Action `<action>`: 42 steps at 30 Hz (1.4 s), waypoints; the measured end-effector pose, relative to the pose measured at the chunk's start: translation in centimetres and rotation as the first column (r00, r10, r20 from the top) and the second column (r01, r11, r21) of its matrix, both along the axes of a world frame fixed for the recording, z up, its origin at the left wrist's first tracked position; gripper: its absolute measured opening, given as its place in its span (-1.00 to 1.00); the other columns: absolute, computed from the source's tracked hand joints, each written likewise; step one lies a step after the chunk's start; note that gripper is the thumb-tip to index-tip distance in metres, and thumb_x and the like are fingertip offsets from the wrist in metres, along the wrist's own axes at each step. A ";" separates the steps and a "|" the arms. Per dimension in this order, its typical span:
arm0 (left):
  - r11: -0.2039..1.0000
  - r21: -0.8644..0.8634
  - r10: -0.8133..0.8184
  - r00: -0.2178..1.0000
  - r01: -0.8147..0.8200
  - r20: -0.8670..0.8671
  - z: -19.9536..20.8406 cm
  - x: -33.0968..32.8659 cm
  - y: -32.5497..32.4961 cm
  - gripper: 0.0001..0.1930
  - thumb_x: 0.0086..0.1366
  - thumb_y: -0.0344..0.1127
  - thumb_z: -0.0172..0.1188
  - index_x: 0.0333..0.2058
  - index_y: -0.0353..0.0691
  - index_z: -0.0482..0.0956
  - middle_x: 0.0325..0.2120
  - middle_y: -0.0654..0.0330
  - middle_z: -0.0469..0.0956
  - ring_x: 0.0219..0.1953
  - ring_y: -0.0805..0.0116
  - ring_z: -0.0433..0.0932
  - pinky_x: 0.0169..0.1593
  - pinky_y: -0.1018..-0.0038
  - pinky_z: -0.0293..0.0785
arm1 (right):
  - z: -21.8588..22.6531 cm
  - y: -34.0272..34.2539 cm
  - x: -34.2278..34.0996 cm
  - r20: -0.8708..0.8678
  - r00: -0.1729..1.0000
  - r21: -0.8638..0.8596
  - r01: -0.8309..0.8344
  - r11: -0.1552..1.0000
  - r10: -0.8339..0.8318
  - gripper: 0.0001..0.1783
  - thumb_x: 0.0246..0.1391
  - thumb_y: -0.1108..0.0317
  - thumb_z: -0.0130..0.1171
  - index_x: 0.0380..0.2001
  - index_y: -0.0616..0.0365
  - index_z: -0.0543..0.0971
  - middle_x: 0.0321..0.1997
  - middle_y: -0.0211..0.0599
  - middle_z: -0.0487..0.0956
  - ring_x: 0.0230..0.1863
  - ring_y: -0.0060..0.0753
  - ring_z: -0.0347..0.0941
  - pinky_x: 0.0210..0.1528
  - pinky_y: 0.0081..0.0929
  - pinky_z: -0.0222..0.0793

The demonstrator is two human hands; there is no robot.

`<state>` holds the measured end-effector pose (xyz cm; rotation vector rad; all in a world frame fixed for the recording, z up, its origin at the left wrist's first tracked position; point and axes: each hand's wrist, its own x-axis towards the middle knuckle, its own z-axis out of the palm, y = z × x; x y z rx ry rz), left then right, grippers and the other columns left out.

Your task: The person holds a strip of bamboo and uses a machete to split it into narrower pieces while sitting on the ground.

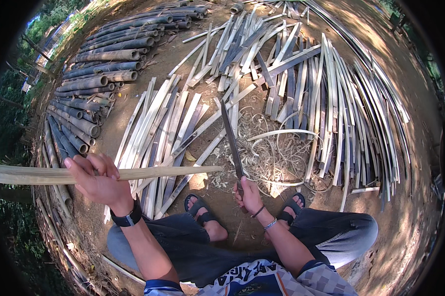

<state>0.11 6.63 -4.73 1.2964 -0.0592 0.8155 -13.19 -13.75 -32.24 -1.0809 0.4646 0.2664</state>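
Observation:
My left hand (96,178) is closed around a pale split bamboo strip (170,171). The strip lies nearly level across the view, running out past the left edge, and its tapered end stops short of the blade. In my right hand (248,196) is the handle of a long dark machete (230,130). Its narrow blade points up and away from me, tip toward the far strips, apart from the strip I hold. Curled bamboo shavings (277,160) lie on the ground just beyond my right hand.
Split bamboo strips (151,130) lie in a pile at left centre; more strips (353,118) fan out on the right. Cut bamboo poles (116,55) are stacked at the far left. My sandalled feet (203,212) and bent knees (343,229) frame the near ground.

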 end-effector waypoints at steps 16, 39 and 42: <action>0.992 -0.065 0.102 0.993 -0.106 -0.064 -0.1 -0.3 -1.0 -0.52 0.44 -0.07 -0.19 -0.68 -0.04 0.00 -0.80 0.37 -0.07 -0.81 0.58 -0.09 -0.73 0.60 -0.13 | 2.3 -1.4 -0.6 0.110 0.994 -0.122 0.033 0.992 -0.019 -0.41 0.32 -0.10 -0.29 -0.47 0.22 0.42 -0.76 -0.51 0.26 -0.79 -0.68 0.15 -0.75 -0.65 0.07; 0.995 -0.052 0.080 0.995 -0.083 -0.056 0.3 -0.9 -0.2 -0.54 0.45 -0.03 -0.21 -0.64 -0.03 0.02 -0.83 0.39 -0.08 -0.81 0.59 -0.12 -0.75 0.61 -0.12 | -9.2 3.3 -6.4 -0.442 0.889 -0.379 -0.306 0.873 0.119 -0.32 0.25 -0.19 -0.20 -0.69 0.18 0.39 -0.82 -0.47 0.27 -0.82 -0.60 0.20 -0.78 -0.59 0.09; 0.996 -0.054 0.064 0.998 -0.065 -0.015 -0.1 -1.1 0.0 -0.53 0.42 -0.03 -0.15 -0.66 -0.04 0.01 -0.84 0.39 -0.07 -0.83 0.60 -0.13 -0.77 0.61 -0.13 | -3.4 2.4 -3.0 -0.251 0.966 -0.160 -0.110 0.981 0.067 -0.33 0.27 -0.19 -0.26 -0.62 0.19 0.40 -0.82 -0.47 0.27 -0.83 -0.60 0.17 -0.78 -0.59 0.08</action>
